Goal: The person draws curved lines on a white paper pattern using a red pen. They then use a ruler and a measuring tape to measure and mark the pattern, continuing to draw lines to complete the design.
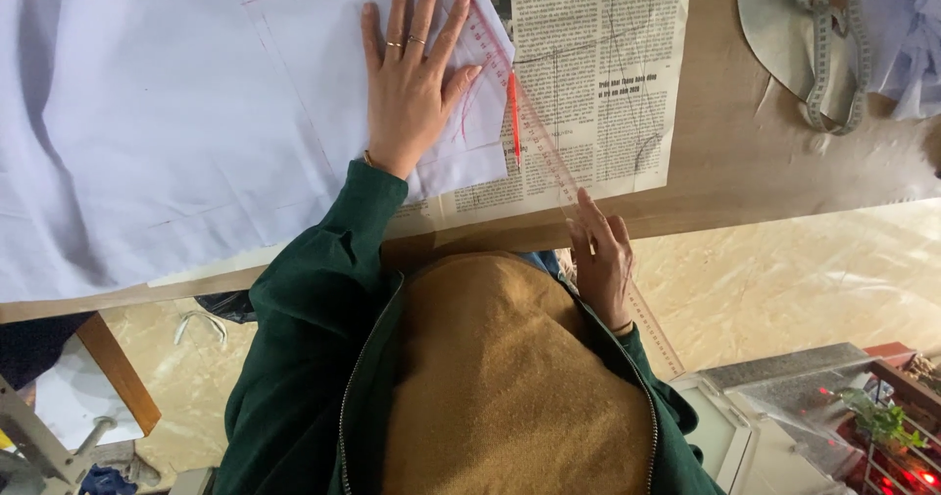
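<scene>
Pale floor shows below the wooden table [774,162]. Nearest, the right hand [600,260] pinches the long clear ruler [549,152], which overhangs the edge and slants across newspaper [598,54]. Further up, the left hand [412,83] lies flat and open, grasping nothing, pressing the white cloth [147,113]. Held only at one end, the ruler could pivot; the loose red pencil [514,118] might roll.

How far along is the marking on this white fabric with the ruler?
Done: the white fabric already carries faint red lines and a curve near the top. In hand: the left hand presses the fabric flat beside the clear ruler, a red pencil lies along it, and the right hand holds the ruler's near end. Left: nothing looks cut; the newspaper lies underneath.
</scene>
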